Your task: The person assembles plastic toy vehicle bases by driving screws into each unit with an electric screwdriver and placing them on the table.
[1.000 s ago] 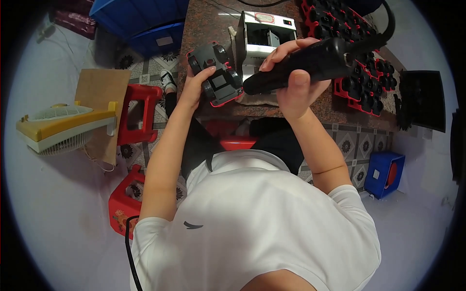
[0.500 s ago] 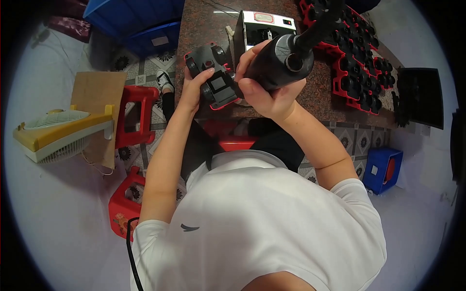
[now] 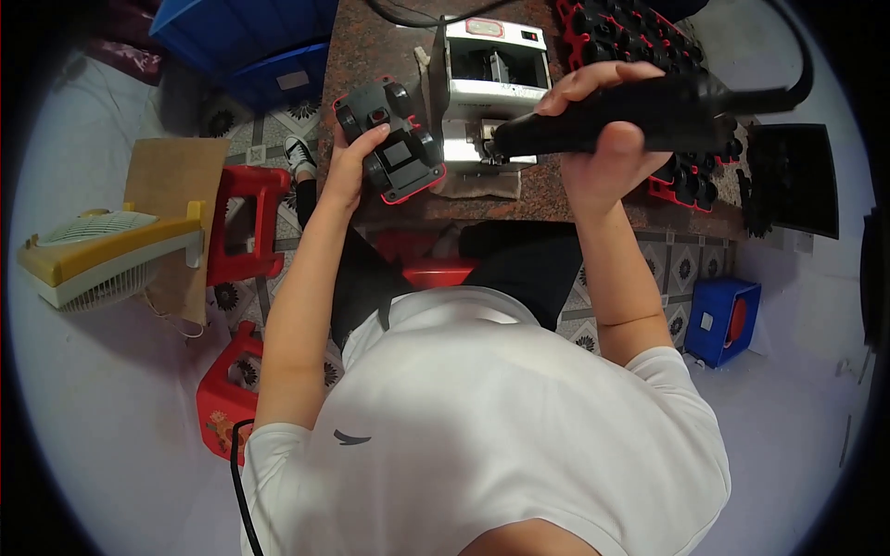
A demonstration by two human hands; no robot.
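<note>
My left hand (image 3: 349,165) grips a black toy car chassis (image 3: 397,156) with red edging and black wheels, thumb across its top, above the left part of the table. In my right hand (image 3: 598,171) is a black electric screwdriver (image 3: 630,113), tilted nearly level, its cord running off to the upper right. Its tip points left, at the front of a white-and-metal box-shaped screw feeder (image 3: 494,30). Whether the tip touches the feeder I cannot tell.
Several black-and-red chassis (image 3: 626,42) are stacked at the table's (image 3: 371,46) right. Beyond them stands a dark monitor (image 3: 793,181). Blue crates (image 3: 246,37), red stools (image 3: 246,222) and a yellow-and-white fan (image 3: 107,250) are to the left; a blue bin (image 3: 723,320) is on the right floor.
The screwdriver has swung away from the chassis to the right and tipped toward level, its tip now at the screw feeder. My left hand still holds the chassis, slightly further left in view.
</note>
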